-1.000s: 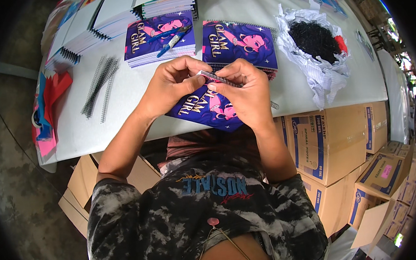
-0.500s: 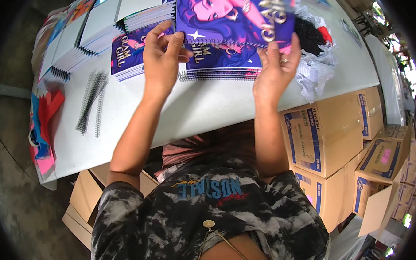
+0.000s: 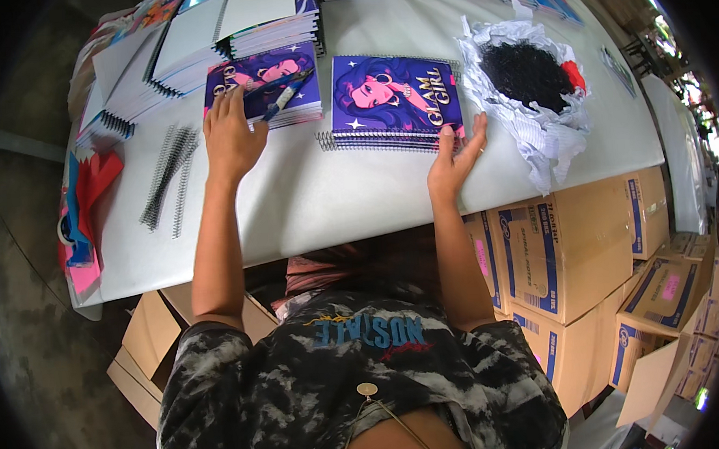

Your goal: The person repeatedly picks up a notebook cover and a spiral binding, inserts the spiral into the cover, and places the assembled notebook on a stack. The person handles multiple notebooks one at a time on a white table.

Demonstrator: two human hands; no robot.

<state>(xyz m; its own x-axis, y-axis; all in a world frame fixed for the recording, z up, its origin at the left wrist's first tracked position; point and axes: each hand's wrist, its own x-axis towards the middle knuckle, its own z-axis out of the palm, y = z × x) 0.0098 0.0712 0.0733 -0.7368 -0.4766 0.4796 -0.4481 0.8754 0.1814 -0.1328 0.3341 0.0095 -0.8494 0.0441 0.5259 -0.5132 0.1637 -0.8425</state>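
A stack of purple spiral notebooks (image 3: 389, 93) with an illustrated cover lies in the middle of the table, coils along its near edge. My right hand (image 3: 452, 161) rests at its near right corner, thumb by the coils and fingers spread along the side. To the left is a second purple stack (image 3: 305, 109). My left hand (image 3: 237, 141) lies over its near left part, fingers stretched out. Close by those fingers, a dark-and-blue hand tool (image 3: 284, 98), perhaps pliers, lies on the cover; its exact kind is unclear.
Loose wire coils (image 3: 167, 173) lie on the white table (image 3: 293, 199) at left. Open white-paged notebooks (image 3: 192, 50) stand in stacks behind. Crumpled paper (image 3: 538, 138) cradles a black stringy heap (image 3: 528, 76) at right. Cardboard boxes (image 3: 572, 246) fill the lower right.
The notebook that both hands held up now lies flat on the middle stack. My left hand has moved left and down onto the other stack; my right hand has lowered to the corner.
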